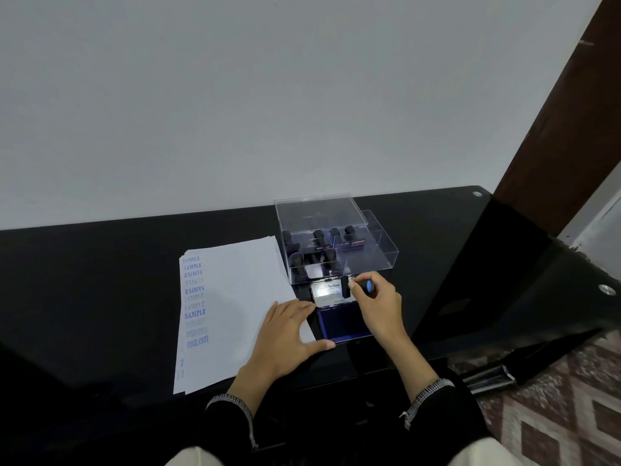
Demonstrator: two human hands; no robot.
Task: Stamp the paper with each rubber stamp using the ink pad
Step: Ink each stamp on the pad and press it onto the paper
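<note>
The black table [100, 280] lies bare at the left of the frame and at the far right. In the middle, the paper [235, 297], the clear box [336, 243] of stamps and the ink pad [342, 321] sit close together, blocking the way.

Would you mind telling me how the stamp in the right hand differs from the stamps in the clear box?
The stamp in the right hand is gripped and lies tilted above the open ink pad; the stamps in the clear box stand upright, untouched. The held stamp shows a blue patch on its handle; the boxed stamps look plain dark. Both kinds have dark knob handles.
</note>
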